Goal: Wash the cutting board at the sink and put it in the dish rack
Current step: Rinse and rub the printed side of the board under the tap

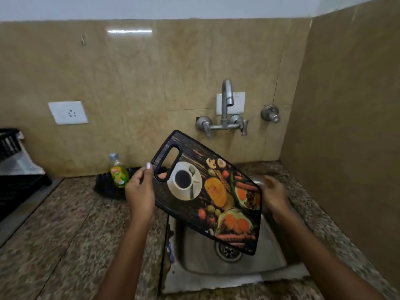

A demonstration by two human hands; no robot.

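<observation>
- We can read no words, brands or numbers anywhere.
- The dish soap bottle (118,172), at about nine o'clock from the cutting board (207,191), carries a label too blurred to read.

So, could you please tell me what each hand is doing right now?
Left hand: closed on the cutting board beside its handle slot.
Right hand: blurred at the board's far edge; grip cannot be told.
</observation>
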